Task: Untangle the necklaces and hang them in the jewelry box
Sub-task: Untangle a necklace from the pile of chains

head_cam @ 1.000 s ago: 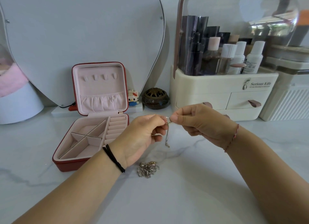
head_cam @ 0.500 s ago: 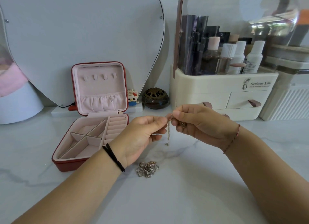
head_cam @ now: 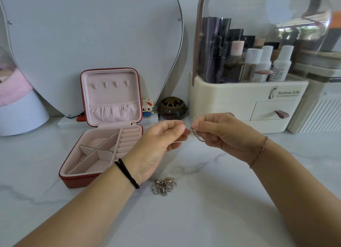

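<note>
View: one wide-angle camera, worn on the person's head.
Facing: forward and down over a marble tabletop (head_cam: 203, 219), toward the jewelry box (head_cam: 80, 181) and the wall.
Distance: close; forearms enter from the bottom edge, left hand (head_cam: 156, 141) and right hand (head_cam: 223, 134) mid-frame, a necklace (head_cam: 197, 136) between them.

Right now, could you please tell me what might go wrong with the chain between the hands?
The left hand and right hand both pinch the thin chain; pulling apart hard could tighten a knot or snap it. If it slips, it could fall onto the jewelry pile lying nearby and re-tangle.
</note>
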`<control>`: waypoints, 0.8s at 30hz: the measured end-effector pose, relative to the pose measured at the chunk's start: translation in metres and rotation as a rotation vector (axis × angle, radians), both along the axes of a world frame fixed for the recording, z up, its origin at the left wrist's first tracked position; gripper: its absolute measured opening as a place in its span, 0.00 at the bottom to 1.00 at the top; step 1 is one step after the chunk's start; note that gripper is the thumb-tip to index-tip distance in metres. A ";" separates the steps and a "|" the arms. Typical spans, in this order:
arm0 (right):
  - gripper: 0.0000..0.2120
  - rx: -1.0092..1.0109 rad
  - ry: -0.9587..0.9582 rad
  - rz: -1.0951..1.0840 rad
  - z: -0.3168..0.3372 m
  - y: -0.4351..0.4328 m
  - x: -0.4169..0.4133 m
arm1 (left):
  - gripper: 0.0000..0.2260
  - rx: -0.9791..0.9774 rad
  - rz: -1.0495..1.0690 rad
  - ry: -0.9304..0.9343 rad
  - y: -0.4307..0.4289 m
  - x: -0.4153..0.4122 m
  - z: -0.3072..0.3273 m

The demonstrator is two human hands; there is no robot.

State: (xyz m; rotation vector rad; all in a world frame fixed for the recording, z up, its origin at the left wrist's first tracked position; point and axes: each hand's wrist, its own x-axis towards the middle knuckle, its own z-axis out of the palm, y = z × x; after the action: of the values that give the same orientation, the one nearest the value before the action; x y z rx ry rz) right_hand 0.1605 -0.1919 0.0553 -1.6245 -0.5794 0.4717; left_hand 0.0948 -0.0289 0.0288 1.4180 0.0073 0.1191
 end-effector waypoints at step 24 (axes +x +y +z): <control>0.05 -0.116 -0.036 -0.013 -0.003 -0.002 0.001 | 0.07 0.253 0.061 0.002 -0.001 -0.001 -0.002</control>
State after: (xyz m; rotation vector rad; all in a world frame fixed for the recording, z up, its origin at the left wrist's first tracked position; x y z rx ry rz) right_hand 0.1617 -0.1940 0.0520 -1.7492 -0.5769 0.4747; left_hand 0.0938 -0.0301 0.0264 1.6713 0.0383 0.1736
